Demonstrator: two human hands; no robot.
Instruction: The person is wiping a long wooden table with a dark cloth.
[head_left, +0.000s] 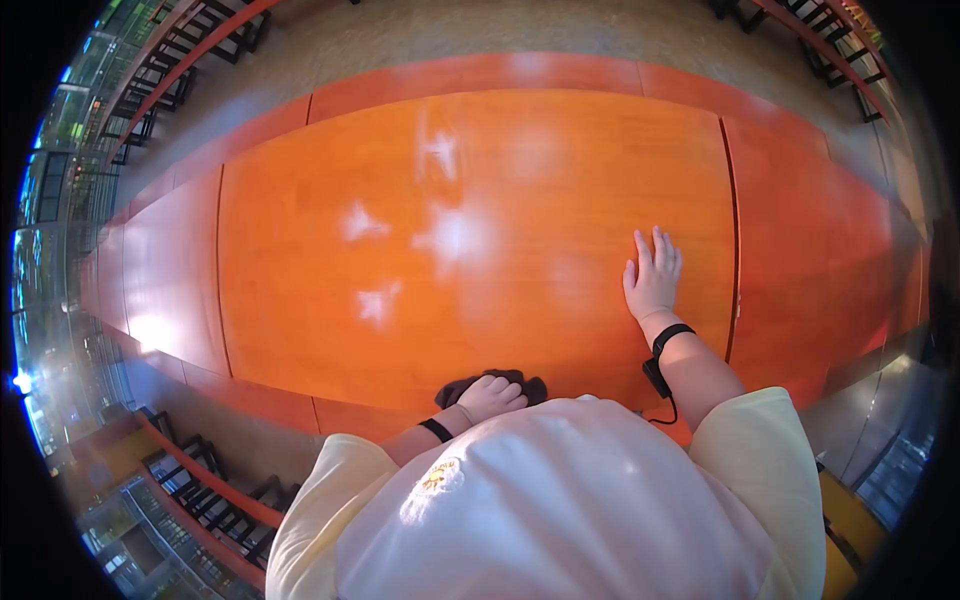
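My left hand (492,397) is at the near edge of the orange wooden table (520,190), close to my body. Its fingers are bent over a bunched dark cloth (533,388), which shows on both sides of the hand. Farther to the right, my right hand (652,282) is stretched forward over the tabletop with its fingers spread and nothing held. It appears to lie flat on the wood. A dark band circles each wrist.
A small black device with a cable (655,380) is beside my right forearm. Adjoining red-orange tabletops (800,230) continue to the right and left, with dark seams between them. Benches or tables with black legs (205,480) stand around. Bright light reflections mark the tabletop.
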